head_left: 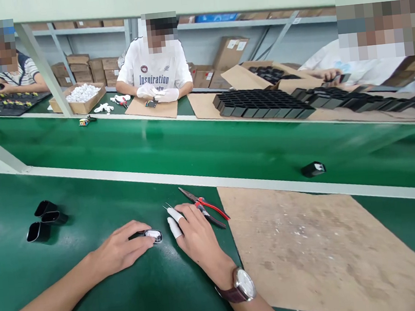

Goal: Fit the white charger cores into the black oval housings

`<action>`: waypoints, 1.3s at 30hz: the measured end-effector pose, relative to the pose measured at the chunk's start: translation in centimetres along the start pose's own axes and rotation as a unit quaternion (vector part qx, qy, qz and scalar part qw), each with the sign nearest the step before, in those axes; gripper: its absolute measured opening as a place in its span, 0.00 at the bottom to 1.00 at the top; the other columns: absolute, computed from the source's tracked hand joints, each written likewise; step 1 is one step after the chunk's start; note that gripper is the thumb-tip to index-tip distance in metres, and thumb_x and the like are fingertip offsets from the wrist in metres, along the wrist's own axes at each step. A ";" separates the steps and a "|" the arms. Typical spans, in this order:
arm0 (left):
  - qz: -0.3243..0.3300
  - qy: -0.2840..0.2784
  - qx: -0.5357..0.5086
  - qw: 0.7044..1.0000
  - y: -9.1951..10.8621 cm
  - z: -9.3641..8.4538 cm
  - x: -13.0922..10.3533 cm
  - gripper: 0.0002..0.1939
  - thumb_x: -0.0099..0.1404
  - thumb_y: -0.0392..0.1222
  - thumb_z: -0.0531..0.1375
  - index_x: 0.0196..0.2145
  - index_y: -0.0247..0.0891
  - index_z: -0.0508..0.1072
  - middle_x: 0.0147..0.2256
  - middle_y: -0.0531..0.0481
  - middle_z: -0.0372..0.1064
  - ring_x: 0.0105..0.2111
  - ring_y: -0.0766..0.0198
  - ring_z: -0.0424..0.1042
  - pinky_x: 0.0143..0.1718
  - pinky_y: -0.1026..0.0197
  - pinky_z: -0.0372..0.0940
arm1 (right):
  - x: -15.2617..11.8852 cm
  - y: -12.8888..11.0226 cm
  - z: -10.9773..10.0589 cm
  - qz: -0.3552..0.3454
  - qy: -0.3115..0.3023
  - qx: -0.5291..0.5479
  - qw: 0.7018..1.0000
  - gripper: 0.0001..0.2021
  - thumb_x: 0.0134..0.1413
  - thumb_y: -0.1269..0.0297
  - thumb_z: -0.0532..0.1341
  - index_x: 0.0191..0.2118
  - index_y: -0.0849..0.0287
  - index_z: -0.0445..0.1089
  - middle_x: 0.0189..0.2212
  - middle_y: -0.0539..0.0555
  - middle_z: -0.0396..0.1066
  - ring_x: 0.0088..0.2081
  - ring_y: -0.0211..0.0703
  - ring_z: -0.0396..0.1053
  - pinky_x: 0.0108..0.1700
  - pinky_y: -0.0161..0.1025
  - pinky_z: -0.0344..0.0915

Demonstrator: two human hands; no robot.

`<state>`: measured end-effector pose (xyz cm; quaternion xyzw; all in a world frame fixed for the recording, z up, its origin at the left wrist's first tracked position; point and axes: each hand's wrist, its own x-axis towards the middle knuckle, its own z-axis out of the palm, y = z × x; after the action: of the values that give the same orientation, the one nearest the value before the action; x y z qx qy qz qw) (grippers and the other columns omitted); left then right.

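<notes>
A black case (153,236) with a white interior is gripped between the left hand's (119,249) thumb and fingers at the green table (133,299). Beside pliers (199,201), the right hand (198,232) is placed; whether its grip is closed cannot be told.

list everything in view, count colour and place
small case: one, black/white, near centre
pliers: one, red/black, near centre
prongs: two, silvery, left of pliers
open cases: three, black, near bench left
cardboard sheet: one, brown, near bench right
lone case: one, black/white, on belt
case array: many, black, far right
white parts: many, white, in far box
assembly: one, yellow/black, belt's far edge
people: at least three, light tops, far side
cartons: many, brown, shelves behind
wristwatch: one, silver, right wrist
left grip: one, bare, around small case
right grip: one, white finger caps, holding prongs
</notes>
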<state>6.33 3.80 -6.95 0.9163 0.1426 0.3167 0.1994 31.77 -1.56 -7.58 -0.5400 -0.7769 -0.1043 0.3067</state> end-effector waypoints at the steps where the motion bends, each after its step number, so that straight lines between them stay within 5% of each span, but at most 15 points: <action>1: -0.003 -0.002 0.000 1.000 0.1 0.1 0.1 0.14 0.73 0.29 0.61 0.53 0.42 0.76 0.50 0.40 0.74 0.45 0.58 0.77 0.44 0.57 0.75 | 0.0 -0.2 0.0 -0.004 0.001 0.017 1.000 0.12 0.69 0.75 0.56 0.53 0.63 0.71 0.47 0.63 0.73 0.48 0.54 0.68 0.49 0.50 0.70; 4: -0.055 0.013 -0.041 0.998 0.3 0.5 0.3 0.09 0.72 0.32 0.63 0.46 0.43 0.80 0.48 0.41 0.76 0.43 0.57 0.78 0.44 0.55 0.75 | -0.1 -0.7 0.1 -0.017 -0.009 0.058 0.998 0.15 0.68 0.77 0.55 0.57 0.62 0.69 0.47 0.63 0.73 0.49 0.54 0.69 0.48 0.50 0.70; 6: -0.161 0.049 -0.144 0.975 0.0 0.7 0.6 0.04 0.70 0.36 0.66 0.43 0.41 0.80 0.45 0.42 0.78 0.41 0.57 0.79 0.43 0.56 0.76 | -0.3 -0.8 0.3 -0.025 -0.010 0.079 0.997 0.16 0.68 0.77 0.54 0.57 0.63 0.69 0.47 0.63 0.73 0.49 0.53 0.69 0.48 0.50 0.70; 9: -0.365 0.108 -0.387 0.840 -0.7 0.2 1.3 0.09 0.67 0.45 0.70 0.41 0.38 0.79 0.37 0.46 0.79 0.35 0.60 0.80 0.39 0.58 0.79 | -0.5 -1.1 0.7 -0.037 -0.004 0.095 0.995 0.16 0.68 0.78 0.55 0.57 0.64 0.69 0.48 0.63 0.73 0.49 0.53 0.68 0.47 0.50 0.70; 12: -0.459 0.171 -0.532 0.691 -1.3 -0.7 2.0 0.14 0.63 0.47 0.74 0.37 0.35 0.78 0.35 0.48 0.78 0.33 0.64 0.80 0.40 0.61 0.80 | -0.7 -1.3 1.1 -0.051 -0.008 0.093 0.994 0.15 0.66 0.79 0.56 0.55 0.64 0.71 0.47 0.63 0.73 0.48 0.53 0.68 0.47 0.50 0.70; 16: -0.468 0.217 -0.570 0.640 -1.6 -1.1 2.5 0.16 0.58 0.43 0.77 0.37 0.33 0.79 0.37 0.49 0.77 0.35 0.65 0.80 0.40 0.66 0.80 | -1.0 -1.7 1.5 -0.067 -0.022 0.095 0.993 0.14 0.64 0.80 0.57 0.51 0.63 0.72 0.47 0.61 0.72 0.46 0.53 0.67 0.47 0.50 0.69; 23: -0.464 0.222 -0.552 0.656 -1.3 -0.6 2.4 0.16 0.58 0.43 0.77 0.37 0.34 0.78 0.37 0.49 0.78 0.37 0.65 0.80 0.42 0.64 0.79 | -1.3 -2.3 1.6 -0.077 -0.079 0.092 0.990 0.11 0.57 0.81 0.62 0.45 0.63 0.73 0.46 0.60 0.72 0.45 0.51 0.67 0.45 0.47 0.68; 26: -0.439 0.165 -0.461 0.754 -1.9 -0.7 2.9 0.16 0.64 0.49 0.73 0.40 0.34 0.77 0.38 0.46 0.79 0.38 0.61 0.81 0.44 0.57 0.79 | -1.1 -2.5 1.3 -0.078 -0.102 0.083 0.988 0.11 0.54 0.81 0.64 0.41 0.62 0.72 0.46 0.59 0.72 0.45 0.51 0.67 0.45 0.46 0.68; 28: -0.409 0.134 -0.298 0.852 -3.3 -1.5 3.9 0.18 0.66 0.54 0.69 0.41 0.34 0.77 0.37 0.44 0.80 0.36 0.58 0.81 0.42 0.52 0.80 | -1.1 -2.6 1.1 -0.075 -0.109 0.080 0.988 0.12 0.51 0.82 0.65 0.40 0.61 0.72 0.46 0.59 0.72 0.46 0.52 0.68 0.46 0.46 0.69; 30: -0.377 0.136 -0.131 0.907 -5.7 -3.0 5.6 0.19 0.65 0.56 0.68 0.40 0.36 0.77 0.37 0.44 0.80 0.35 0.55 0.81 0.42 0.50 0.79 | -1.1 -2.5 0.9 -0.074 -0.114 0.076 0.988 0.13 0.49 0.82 0.65 0.40 0.61 0.72 0.47 0.59 0.72 0.47 0.52 0.68 0.47 0.47 0.69; 35: -0.375 0.200 0.057 0.904 -12.8 -7.9 10.0 0.09 0.60 0.46 0.69 0.32 0.38 0.76 0.42 0.42 0.76 0.42 0.50 0.80 0.53 0.45 0.74 | -1.4 -2.4 1.2 -0.071 -0.108 0.066 0.989 0.13 0.53 0.81 0.62 0.41 0.59 0.73 0.47 0.57 0.73 0.46 0.50 0.68 0.48 0.46 0.70; 39: -0.382 0.185 0.124 0.897 -15.2 -9.2 11.1 0.06 0.58 0.41 0.68 0.30 0.37 0.76 0.39 0.39 0.78 0.44 0.44 0.79 0.53 0.41 0.73 | -1.4 -2.1 1.3 -0.072 -0.108 0.073 0.989 0.12 0.54 0.80 0.62 0.42 0.59 0.74 0.47 0.56 0.72 0.46 0.49 0.68 0.48 0.45 0.70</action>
<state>6.84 24.03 -1.47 0.7339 0.5539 0.3594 0.1594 29.71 -2.84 -9.11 -0.4672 -0.8478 -0.0101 0.2509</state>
